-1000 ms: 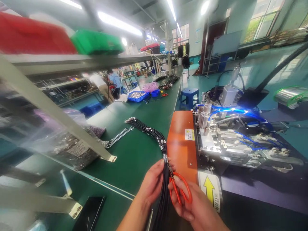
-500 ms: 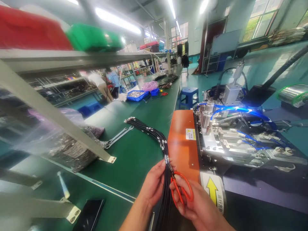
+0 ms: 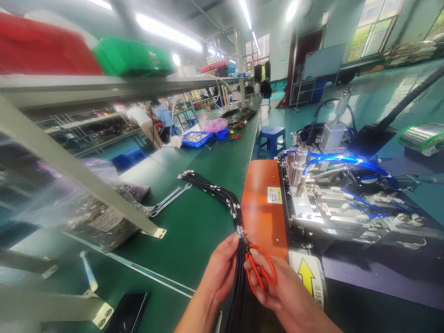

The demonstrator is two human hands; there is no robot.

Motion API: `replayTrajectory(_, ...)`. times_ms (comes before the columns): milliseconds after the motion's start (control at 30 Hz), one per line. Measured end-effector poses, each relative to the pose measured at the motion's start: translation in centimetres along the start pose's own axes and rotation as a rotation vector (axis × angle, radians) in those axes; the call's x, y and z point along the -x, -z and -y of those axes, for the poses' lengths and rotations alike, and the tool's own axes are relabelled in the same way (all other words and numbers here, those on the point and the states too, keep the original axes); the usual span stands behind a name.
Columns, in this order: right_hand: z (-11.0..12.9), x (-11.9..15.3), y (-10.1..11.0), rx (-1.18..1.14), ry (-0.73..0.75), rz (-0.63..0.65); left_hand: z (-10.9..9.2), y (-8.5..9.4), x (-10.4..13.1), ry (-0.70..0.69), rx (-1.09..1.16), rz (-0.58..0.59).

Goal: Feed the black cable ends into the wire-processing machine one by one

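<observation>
A bundle of black cables [image 3: 217, 190] runs from the green bench top down between my hands and off the lower edge of the view. My left hand [image 3: 225, 263] is closed around the bundle from its left side, just below a silvery band. Red-handled scissors [image 3: 262, 263] are in my right hand [image 3: 274, 282], with fingers through and around the loops. Their short blades point up at the cables near the band; the tips are partly hidden. Small white labels and metal ends show along the far part of the bundle.
Two wrenches [image 3: 171, 200] lie left of the cables, beside a clear plastic bag [image 3: 104, 222] of small parts. On the right stands a metal machine [image 3: 333, 185] with an orange cover plate [image 3: 262, 203]. A phone [image 3: 128, 312] lies lower left, under the slanted shelf post [image 3: 86, 171].
Both hands keep their hold on the cables and scissors. The scissor handles look slightly closer together. The view has shifted very slightly.
</observation>
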State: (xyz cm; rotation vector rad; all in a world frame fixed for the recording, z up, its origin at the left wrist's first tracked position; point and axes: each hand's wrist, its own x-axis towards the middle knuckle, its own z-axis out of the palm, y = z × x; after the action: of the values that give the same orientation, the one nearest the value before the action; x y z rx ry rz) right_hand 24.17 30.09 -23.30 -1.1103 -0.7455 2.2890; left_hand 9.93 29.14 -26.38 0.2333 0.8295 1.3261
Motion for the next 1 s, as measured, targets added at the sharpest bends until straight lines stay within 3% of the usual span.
replayTrajectory(400,0.20,-0.59,0.01,0.092,-0.003,-0.055,0.42,-0.23,-0.14,-0.046,0.024,0.062)
replayTrajectory(767,0.19,-0.33,-0.01,0.122,-0.019,-0.057,0.55,-0.16,-0.31,-0.047,0.074,0.032)
replayTrajectory(1000,-0.46,-0.46,0.74,0.015,-0.013,0.040,0.55,-0.06,-0.27,-0.063,0.020,0.046)
